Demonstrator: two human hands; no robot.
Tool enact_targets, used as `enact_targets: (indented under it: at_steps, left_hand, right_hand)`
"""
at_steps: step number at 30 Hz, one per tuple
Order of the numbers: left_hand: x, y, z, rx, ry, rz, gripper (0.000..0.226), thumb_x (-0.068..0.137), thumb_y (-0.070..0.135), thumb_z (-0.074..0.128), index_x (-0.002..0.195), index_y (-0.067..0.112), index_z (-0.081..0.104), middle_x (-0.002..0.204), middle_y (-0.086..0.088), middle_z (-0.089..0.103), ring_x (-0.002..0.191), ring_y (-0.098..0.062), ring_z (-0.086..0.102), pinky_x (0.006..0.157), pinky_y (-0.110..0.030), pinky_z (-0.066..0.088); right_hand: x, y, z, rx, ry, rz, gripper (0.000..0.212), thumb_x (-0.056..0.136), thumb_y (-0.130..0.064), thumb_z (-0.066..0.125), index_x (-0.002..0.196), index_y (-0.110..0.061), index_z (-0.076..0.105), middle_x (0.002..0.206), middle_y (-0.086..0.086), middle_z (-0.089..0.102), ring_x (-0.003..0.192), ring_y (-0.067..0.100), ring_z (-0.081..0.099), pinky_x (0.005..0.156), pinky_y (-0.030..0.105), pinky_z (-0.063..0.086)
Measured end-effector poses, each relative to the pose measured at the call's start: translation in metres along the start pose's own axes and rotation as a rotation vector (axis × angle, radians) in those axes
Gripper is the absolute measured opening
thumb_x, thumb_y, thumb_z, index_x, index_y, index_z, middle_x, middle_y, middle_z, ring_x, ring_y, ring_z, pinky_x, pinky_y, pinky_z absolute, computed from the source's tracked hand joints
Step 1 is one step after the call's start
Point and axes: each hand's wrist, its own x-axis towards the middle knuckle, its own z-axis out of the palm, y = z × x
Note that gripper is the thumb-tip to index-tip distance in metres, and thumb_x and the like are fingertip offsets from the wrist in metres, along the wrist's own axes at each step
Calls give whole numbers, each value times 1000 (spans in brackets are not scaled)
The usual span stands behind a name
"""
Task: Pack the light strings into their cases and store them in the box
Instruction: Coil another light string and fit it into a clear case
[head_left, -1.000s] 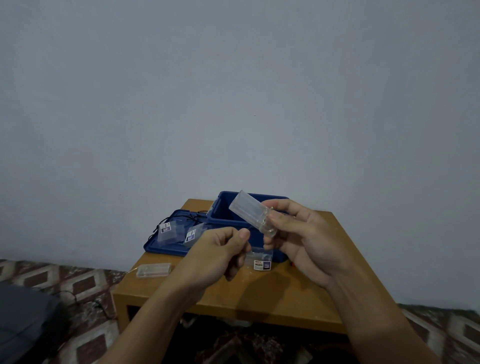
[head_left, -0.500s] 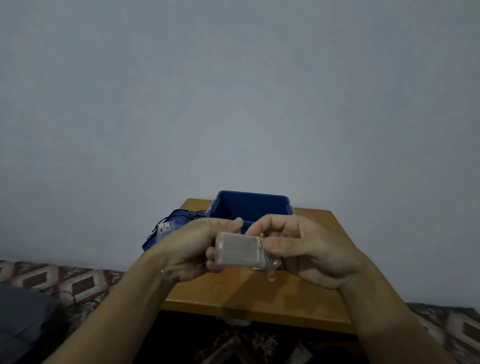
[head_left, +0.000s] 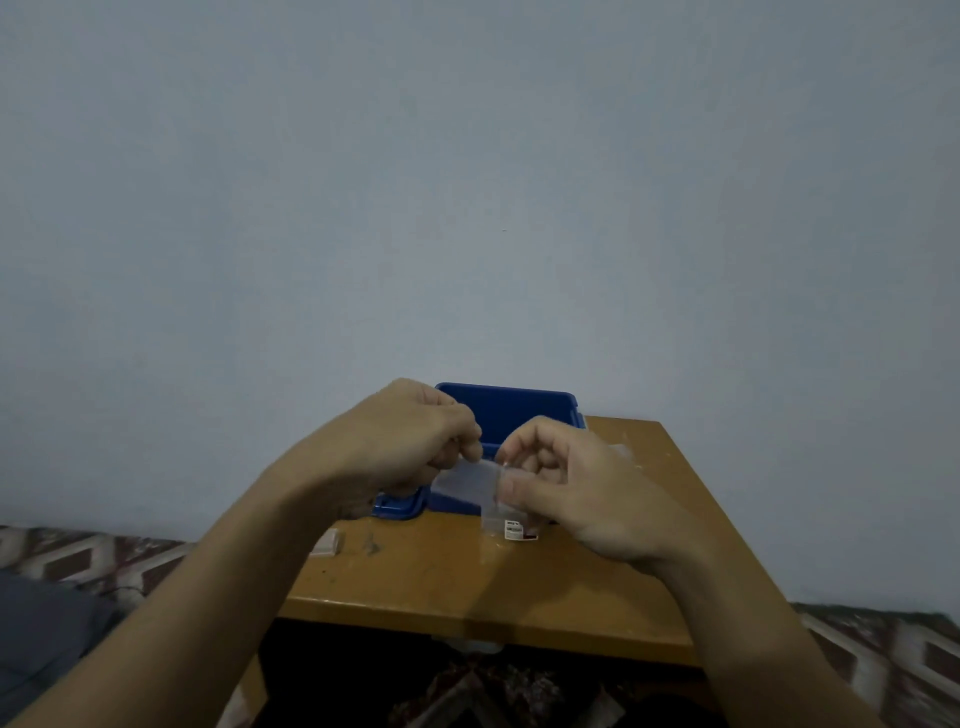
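We hold one clear plastic case (head_left: 464, 480) in the air between both hands, above the far half of the wooden table (head_left: 467, 587) and just in front of the open blue box (head_left: 506, 410), which lies at twelve o'clock from it. We judge the case to be very light, thin-walled and fairly stiff, yet easy to crack or pop apart, and its smooth faces look slippery. It is therefore best taken with the fingertips by its short ends and edges, not squeezed across the flat faces. That is how we have it. The left hand (head_left: 405, 441), knuckles up and fingers curled, pinches the upper edge near the case's ten o'clock corner. The right hand (head_left: 587, 493), at three o'clock, pinches the other end between thumb and curled fingers. The hands are close together with only the case between them, and both wrists are clear of the table. We cannot tell whether a light string is inside, because the plastic shows blurred and milky. At five o'clock from the held case, just under the right hand, a labelled case (head_left: 511, 527) lies on the table. At eight o'clock a small clear case (head_left: 327, 545) lies well apart, and at seven o'clock the blue lid (head_left: 397, 505) sits just beside the box.
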Motion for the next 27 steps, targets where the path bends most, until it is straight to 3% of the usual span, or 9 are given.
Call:
enact_targets:
  at_steps: [4, 7, 11, 15, 18, 22, 27]
  left_hand:
    - [-6, -13, 16, -58, 114, 58, 17, 95, 17, 63, 84, 4, 64, 53, 2, 44, 40, -9, 30, 40, -24, 24]
    - [-10, -22, 29, -156, 161, 73, 23, 98, 24, 61, 96, 1, 65, 50, 6, 41, 39, -6, 29, 37, -21, 25]
    - [-13, -32, 43, -344, 164, -19, 22, 98, 31, 61, 86, 13, 57, 50, 5, 36, 39, -9, 25, 37, -22, 22]
    - [-12, -41, 49, -458, 198, -51, 22, 98, 31, 61, 86, 12, 57, 51, 3, 34, 40, -11, 24, 39, -22, 20]
    - [-12, -45, 47, -401, 204, 28, 26, 100, 33, 57, 95, 8, 63, 49, 4, 37, 40, -10, 26, 39, -23, 22]
    - [-12, -48, 43, -242, 203, 115, 27, 101, 34, 52, 98, 16, 71, 47, 11, 44, 39, -2, 34, 42, -18, 29]
    - [-11, -53, 41, -331, 178, 122, 24, 99, 33, 57, 93, 15, 72, 50, 2, 40, 41, -9, 29, 42, -24, 24]
  right_hand:
    - [4, 3, 6, -22, 219, -84, 10, 95, -19, 69, 101, -24, 62, 95, 12, 67, 88, 29, 69, 74, 40, 62]
    - [6, 4, 10, 20, 283, -130, 11, 95, -19, 70, 99, -25, 62, 94, 13, 68, 87, 30, 69, 74, 43, 62]
    - [6, 5, 11, 37, 291, -132, 11, 95, -19, 69, 99, -26, 62, 92, 9, 69, 86, 25, 70, 75, 40, 62]
    - [6, 7, 12, 70, 274, -133, 9, 96, -17, 67, 102, -22, 62, 92, 8, 69, 84, 21, 70, 72, 32, 62]
    - [5, 8, 10, 122, 255, -132, 11, 97, -15, 65, 107, -20, 62, 89, 8, 68, 76, 13, 69, 69, 26, 60]
    - [4, 8, 9, 141, 223, -154, 22, 99, -14, 63, 115, -28, 63, 88, 14, 65, 74, 11, 68, 70, 25, 59]
    - [1, 8, 12, 128, 228, -175, 27, 100, -14, 61, 122, -29, 67, 89, 12, 66, 73, 11, 69, 68, 21, 57]
